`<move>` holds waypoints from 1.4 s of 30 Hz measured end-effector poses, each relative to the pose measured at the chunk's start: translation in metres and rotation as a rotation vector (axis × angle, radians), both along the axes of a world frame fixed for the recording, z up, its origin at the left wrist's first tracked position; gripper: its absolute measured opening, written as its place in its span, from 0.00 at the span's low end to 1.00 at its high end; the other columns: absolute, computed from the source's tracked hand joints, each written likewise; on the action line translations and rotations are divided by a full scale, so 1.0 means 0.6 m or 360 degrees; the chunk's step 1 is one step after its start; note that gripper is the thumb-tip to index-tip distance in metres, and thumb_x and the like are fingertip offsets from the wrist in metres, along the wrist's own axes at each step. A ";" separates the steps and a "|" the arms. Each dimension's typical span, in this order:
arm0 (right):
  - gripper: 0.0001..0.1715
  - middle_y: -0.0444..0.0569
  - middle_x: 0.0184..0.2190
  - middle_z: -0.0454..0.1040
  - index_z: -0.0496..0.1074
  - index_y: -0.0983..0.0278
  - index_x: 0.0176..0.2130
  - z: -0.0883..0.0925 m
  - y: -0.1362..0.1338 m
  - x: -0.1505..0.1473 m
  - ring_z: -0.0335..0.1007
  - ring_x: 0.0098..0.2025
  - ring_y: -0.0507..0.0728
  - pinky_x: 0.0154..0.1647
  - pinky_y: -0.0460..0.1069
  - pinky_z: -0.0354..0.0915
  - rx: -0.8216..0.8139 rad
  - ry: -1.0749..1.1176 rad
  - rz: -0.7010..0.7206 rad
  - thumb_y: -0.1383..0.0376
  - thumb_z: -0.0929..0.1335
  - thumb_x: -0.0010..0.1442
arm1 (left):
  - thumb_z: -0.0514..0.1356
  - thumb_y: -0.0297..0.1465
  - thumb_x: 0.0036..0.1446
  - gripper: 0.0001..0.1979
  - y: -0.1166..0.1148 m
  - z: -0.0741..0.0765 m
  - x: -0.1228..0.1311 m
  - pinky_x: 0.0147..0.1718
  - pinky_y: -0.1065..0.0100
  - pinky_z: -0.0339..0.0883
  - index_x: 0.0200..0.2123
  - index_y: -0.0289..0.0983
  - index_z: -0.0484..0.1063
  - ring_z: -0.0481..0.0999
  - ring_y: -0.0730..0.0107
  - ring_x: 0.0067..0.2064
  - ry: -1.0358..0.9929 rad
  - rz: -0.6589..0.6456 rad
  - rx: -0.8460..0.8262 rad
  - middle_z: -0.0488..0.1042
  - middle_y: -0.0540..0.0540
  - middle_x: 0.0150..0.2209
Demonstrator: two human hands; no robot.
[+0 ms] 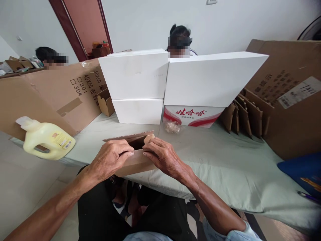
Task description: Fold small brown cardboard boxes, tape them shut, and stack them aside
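Observation:
A small brown cardboard box (137, 162) rests at the near edge of the cloth-covered table, its top open and its lid flap raised at the back. My left hand (114, 154) grips the left part of the box's front upper edge, thumb and fingers pinched together. On the right side my right hand (160, 152) pinches the same rim near a small side flap (148, 138). The dark inside of the box shows between the hands; what it holds, if anything, cannot be made out.
White boxes (137, 75) and a red-and-white carton (194, 115) stand behind. A yellow detergent bottle (48, 139) is at left, flattened brown boxes (247, 113) at right. Large cartons (65, 93) flank the table (213, 160). Crumpled clear plastic (172, 127) lies mid-table. Two people sit beyond.

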State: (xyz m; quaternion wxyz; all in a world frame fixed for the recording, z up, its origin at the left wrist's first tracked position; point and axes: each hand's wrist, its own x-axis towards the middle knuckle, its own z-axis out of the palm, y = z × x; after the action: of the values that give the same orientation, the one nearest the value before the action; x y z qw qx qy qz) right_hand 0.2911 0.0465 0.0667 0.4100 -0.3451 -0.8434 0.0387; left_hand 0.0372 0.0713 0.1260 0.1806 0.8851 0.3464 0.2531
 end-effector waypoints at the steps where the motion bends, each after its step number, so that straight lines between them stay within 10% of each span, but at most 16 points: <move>1: 0.07 0.50 0.40 0.80 0.75 0.61 0.46 0.000 0.001 -0.001 0.73 0.44 0.58 0.43 0.52 0.67 -0.0005 -0.0004 -0.0002 0.66 0.67 0.80 | 0.62 0.28 0.72 0.11 0.000 -0.005 -0.001 0.41 0.66 0.72 0.39 0.41 0.85 0.84 0.67 0.38 -0.0068 0.0004 0.0041 0.86 0.50 0.37; 15: 0.10 0.51 0.44 0.79 0.74 0.60 0.45 0.002 0.019 -0.004 0.74 0.45 0.57 0.48 0.52 0.68 -0.0248 0.0130 -0.0004 0.66 0.64 0.81 | 0.57 0.19 0.71 0.11 -0.011 -0.053 0.017 0.42 0.57 0.71 0.38 0.39 0.73 0.79 0.57 0.40 0.0089 0.0062 0.1334 0.82 0.42 0.37; 27: 0.09 0.49 0.43 0.79 0.75 0.61 0.45 -0.006 0.032 -0.007 0.73 0.45 0.57 0.47 0.51 0.66 -0.0349 0.0181 -0.0004 0.67 0.66 0.80 | 0.57 0.19 0.72 0.11 -0.044 -0.075 -0.009 0.43 0.62 0.70 0.41 0.41 0.69 0.77 0.65 0.40 -0.0305 -0.0082 0.0618 0.79 0.47 0.37; 36: 0.13 0.50 0.42 0.78 0.76 0.61 0.45 -0.009 0.039 -0.014 0.69 0.44 0.58 0.46 0.53 0.64 -0.0186 0.0082 -0.0178 0.65 0.64 0.82 | 0.60 0.35 0.76 0.10 -0.050 -0.048 -0.024 0.41 0.64 0.73 0.38 0.41 0.74 0.78 0.63 0.41 -0.0896 0.0142 -0.0371 0.76 0.46 0.36; 42: 0.14 0.53 0.47 0.81 0.76 0.60 0.53 0.006 0.023 -0.022 0.69 0.46 0.61 0.49 0.58 0.65 0.0088 0.0302 -0.0084 0.60 0.63 0.83 | 0.62 0.41 0.73 0.13 -0.038 -0.034 -0.014 0.38 0.64 0.71 0.37 0.40 0.75 0.76 0.62 0.42 -0.0926 0.0270 -0.0513 0.76 0.45 0.36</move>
State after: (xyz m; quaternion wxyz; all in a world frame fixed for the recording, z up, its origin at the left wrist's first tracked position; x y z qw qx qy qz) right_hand 0.2777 0.0600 0.0701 0.4983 -0.3504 -0.7922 0.0370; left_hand 0.0286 0.0488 0.1059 0.3876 0.7040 0.3884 0.4510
